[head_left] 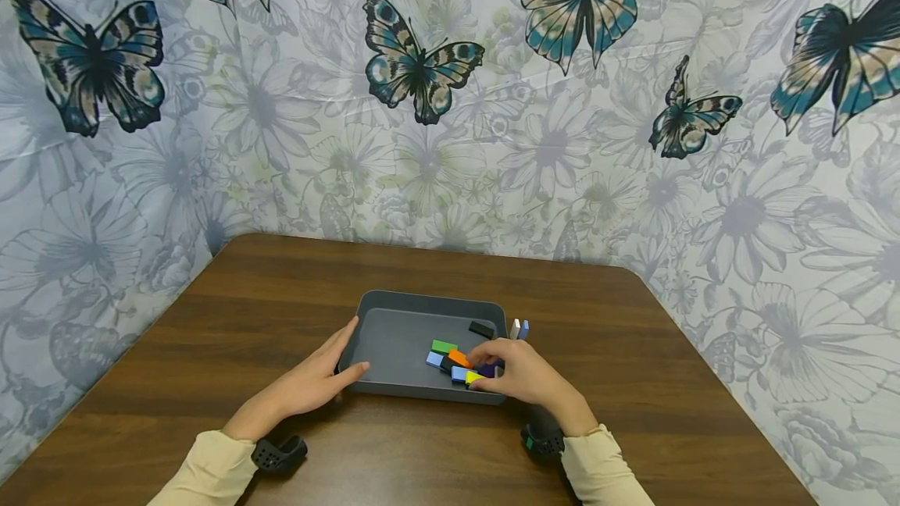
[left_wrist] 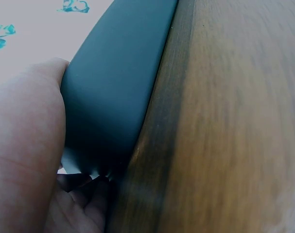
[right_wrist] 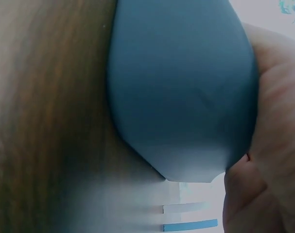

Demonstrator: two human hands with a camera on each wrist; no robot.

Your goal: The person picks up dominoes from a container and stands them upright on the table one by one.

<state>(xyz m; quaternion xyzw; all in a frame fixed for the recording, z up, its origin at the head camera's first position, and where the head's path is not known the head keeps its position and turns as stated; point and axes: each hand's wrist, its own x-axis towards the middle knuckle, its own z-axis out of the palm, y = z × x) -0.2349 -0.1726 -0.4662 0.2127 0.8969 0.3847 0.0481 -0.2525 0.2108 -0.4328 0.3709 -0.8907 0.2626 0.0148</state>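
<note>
A shallow grey tray (head_left: pixel 422 389) lies on the table. My left hand (head_left: pixel 316 373) grips its near left corner, thumb over the front rim and fingers along the left side. My right hand (head_left: pixel 527 373) reaches over the right end, with curled fingers and thumb among small domino-like blocks. Around its fingertips are an orange block (head_left: pixel 458 358), a yellow block (head_left: pixel 473 377) and a dark purple block (head_left: pixel 487 370), partly covered; I cannot tell whether one is pinched. Green (head_left: pixel 443 347), light blue (head_left: pixel 434 360) and black blocks lie close by.
Outside the tray's right edge, a white block (head_left: pixel 516 328) and a blue block (head_left: pixel 524 329) stand upright side by side. A lone black block (head_left: pixel 481 329) lies in the tray's far right. Behind the brown wooden table (head_left: pixel 295 279) hangs a butterfly-patterned cloth (head_left: pixel 436 178).
</note>
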